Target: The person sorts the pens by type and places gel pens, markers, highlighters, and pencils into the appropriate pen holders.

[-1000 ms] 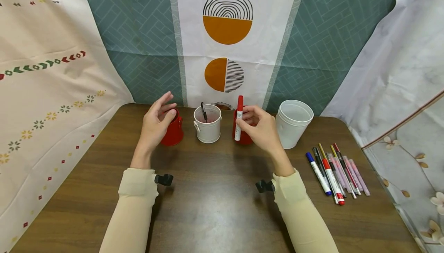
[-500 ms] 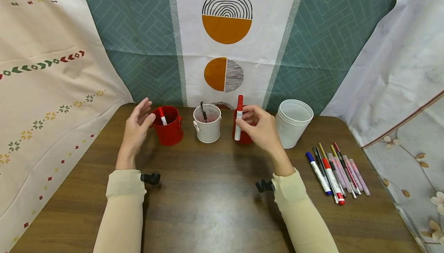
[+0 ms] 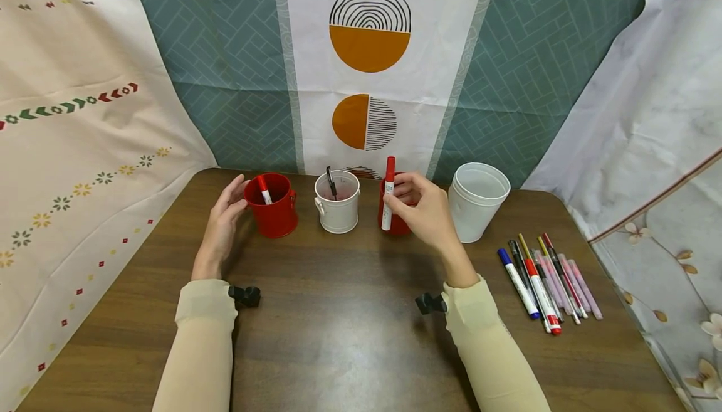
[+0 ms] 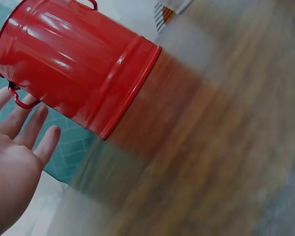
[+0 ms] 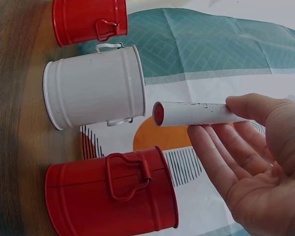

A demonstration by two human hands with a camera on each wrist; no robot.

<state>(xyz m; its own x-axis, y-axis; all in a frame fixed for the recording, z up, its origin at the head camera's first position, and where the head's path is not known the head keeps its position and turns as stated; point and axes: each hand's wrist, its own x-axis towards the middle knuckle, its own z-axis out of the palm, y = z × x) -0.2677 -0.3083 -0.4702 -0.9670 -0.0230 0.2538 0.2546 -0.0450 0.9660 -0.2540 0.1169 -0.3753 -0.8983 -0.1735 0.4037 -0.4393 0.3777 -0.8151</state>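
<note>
My right hand pinches a white marker with a red cap between thumb and fingers, cap upward. It is in front of the right red bucket, which the hand partly hides. In the right wrist view the marker's red-ended base points at the white bucket. At the left side of the left red bucket, my left hand has its fingers extended toward the wall, by the small side handle. Another red-capped marker leans inside this bucket.
Between the red buckets stands a white bucket holding a black pen. A taller white container stands at the right. Several markers and pens lie in a pile on the wooden table. Patterned cloths hang behind.
The left hand has moved left from over the left red bucket, uncovering the red-capped marker inside, then lowered beside the bucket's wall. The right hand and its marker have stayed nearly still.
</note>
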